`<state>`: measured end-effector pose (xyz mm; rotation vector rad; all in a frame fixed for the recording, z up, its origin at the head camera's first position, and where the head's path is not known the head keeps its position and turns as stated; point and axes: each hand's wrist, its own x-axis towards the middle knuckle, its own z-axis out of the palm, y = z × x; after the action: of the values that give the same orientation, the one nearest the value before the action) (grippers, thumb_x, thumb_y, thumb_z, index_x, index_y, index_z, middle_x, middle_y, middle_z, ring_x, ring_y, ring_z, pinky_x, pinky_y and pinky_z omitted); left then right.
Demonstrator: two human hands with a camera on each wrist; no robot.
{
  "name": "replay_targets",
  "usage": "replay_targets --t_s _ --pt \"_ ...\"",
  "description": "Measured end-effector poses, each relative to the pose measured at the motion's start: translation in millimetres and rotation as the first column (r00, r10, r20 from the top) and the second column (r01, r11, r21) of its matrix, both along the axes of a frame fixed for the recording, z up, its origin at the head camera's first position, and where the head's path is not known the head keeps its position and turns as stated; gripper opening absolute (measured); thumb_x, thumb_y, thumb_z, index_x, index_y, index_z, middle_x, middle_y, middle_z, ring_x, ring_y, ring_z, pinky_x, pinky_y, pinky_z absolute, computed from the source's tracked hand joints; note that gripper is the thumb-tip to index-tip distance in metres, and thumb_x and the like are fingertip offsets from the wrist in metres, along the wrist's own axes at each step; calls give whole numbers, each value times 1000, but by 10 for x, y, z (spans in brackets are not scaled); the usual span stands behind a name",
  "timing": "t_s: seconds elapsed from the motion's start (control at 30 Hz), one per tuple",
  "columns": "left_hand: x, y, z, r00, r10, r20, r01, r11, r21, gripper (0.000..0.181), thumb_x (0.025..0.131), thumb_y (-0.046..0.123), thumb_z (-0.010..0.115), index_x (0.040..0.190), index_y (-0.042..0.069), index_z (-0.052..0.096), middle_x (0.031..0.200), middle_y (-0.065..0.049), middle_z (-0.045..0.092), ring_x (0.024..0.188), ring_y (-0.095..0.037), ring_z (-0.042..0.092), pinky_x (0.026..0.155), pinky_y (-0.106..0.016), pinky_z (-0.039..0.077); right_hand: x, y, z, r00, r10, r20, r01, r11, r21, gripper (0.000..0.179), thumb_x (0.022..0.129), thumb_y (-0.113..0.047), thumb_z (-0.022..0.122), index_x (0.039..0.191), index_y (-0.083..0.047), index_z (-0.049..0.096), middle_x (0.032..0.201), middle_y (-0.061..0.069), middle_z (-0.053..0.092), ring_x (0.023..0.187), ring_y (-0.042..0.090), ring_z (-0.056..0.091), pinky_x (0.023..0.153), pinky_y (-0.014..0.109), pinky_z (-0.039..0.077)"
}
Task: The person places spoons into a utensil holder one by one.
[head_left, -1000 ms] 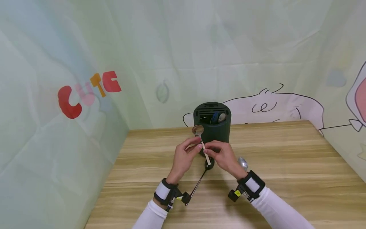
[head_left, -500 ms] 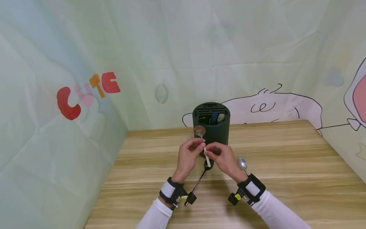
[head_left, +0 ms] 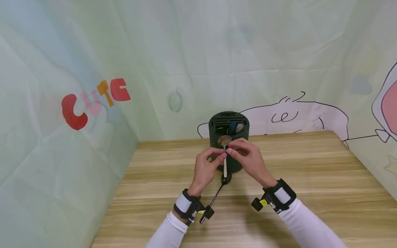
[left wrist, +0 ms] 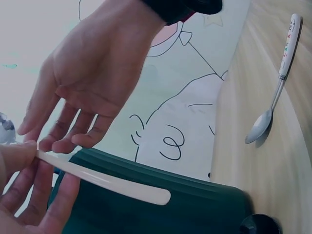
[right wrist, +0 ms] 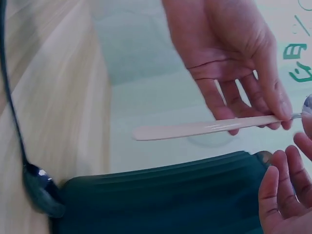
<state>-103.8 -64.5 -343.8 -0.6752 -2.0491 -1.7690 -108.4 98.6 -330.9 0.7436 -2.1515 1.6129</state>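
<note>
So we've got a spoon point(head_left: 225, 166) held up off the counter point(head_left: 325, 179), right in front of a dark green utensil holder point(head_left: 214, 142), bowl end up, pale handle down. The left hand point(head_left: 205, 169) has its fingers clamped on the handle, close to where it meets the metal neck. The right hand point(head_left: 252, 159) has its thumb and fingertips up by the neck, just under the bowl, but honestly we can't tell if they're pinching it or just beside it.

On the counter we see a dark spoon point(right wrist: 41, 191), bowl just beside the holder's foot, handle toward the person. Another spoon with a white patterned handle point(left wrist: 288, 48) lies off to the right. Something blue point(head_left: 231, 128) sticks up in the holder's opening, and behind everything there's a printed backdrop point(head_left: 217, 69).
</note>
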Motion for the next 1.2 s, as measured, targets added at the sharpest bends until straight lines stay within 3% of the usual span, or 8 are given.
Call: replay_targets --t_s 0.2,0.33,0.5,0.6,0.77,0.97,1.2 --pt "-4 43 99 998 -57 0 57 998 4 8 85 6 64 91 0 65 87 -11 64 70 -28 62 62 -36 55 -16 33 118 999 45 9 -45 999 -7 9 86 -3 62 93 -1 67 95 11 57 90 19 53 77 32 50" --pt "-44 69 219 997 -82 2 82 996 19 10 85 6 65 91 -1 65 86 -12 64 69 -30 62 62 -39 55 -46 62 242 998 47 40 -46 999 -27 8 86 -4 63 93 -2 65 94 10 58 89 19 55 81 35 49" --pt "-87 95 390 996 -93 -14 93 995 21 11 85 6 65 92 -2 64 84 -12 64 67 -29 62 62 -39 56 -230 120 233 997 58 60 -54 996 -78 11 87 -8 63 97 -5 63 95 9 62 90 21 58 84 35 48" --pt "-115 104 483 995 -91 -42 92 996 15 11 84 6 65 91 -2 64 84 -12 64 68 -28 62 61 -36 56 -318 141 252 998 62 16 -60 994 -95 12 87 -10 64 98 -7 64 93 8 63 88 22 59 82 32 49" --pt "-161 103 647 993 -94 -76 94 996 1 10 84 7 66 91 -1 65 82 -11 64 68 -28 61 60 -36 56 -345 148 441 998 60 -29 -63 994 -91 9 86 -8 64 95 -8 64 88 9 63 81 21 59 76 28 50" --pt "-196 68 858 985 -132 -111 130 991 -23 10 84 4 65 91 -3 64 83 -14 64 74 -26 61 59 -40 56 -219 96 789 995 60 -77 -65 996 -56 7 87 -2 61 92 2 62 83 16 63 73 23 58 66 23 49" --pt "-236 47 1097 980 -146 -132 143 989 -32 11 84 2 64 94 -4 64 86 -15 64 79 -27 60 62 -43 55 -224 72 1084 994 57 -96 -61 997 -38 8 88 -4 60 93 2 61 85 15 63 75 26 59 69 27 50"
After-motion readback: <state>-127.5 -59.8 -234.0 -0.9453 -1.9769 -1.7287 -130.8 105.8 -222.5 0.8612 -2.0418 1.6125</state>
